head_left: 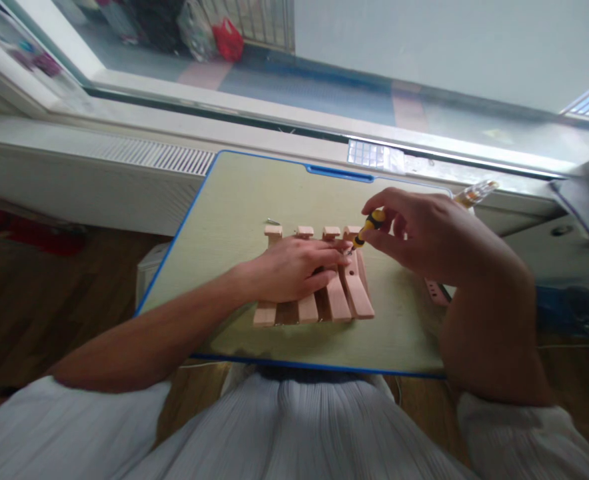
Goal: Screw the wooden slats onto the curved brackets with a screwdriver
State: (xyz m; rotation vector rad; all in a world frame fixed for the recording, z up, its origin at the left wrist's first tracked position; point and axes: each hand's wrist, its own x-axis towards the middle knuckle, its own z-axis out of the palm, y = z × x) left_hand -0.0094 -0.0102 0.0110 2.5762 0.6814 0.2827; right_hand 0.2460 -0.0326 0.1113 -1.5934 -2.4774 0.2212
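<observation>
Pale, blue-edged table (239,183) at mid-frame; window frame (184,110) across the top, wood floor (94,287) at left. My right hand (424,230) has its fingers closed round a yellow-black screwdriver (374,219); my left hand (297,267) lies, fingers outstretched, over the slatted wooden piece (338,300), frame centre; any pinch, cannot tell.

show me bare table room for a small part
Bare tabletop lies between the wooden slats and far slot, and leftward to the blue edge, beyond the left forearm. Crowded: the slats' right end, where left hand, right hand and screwdriver meet. A small metal piece lies behind the slats' left end.
</observation>
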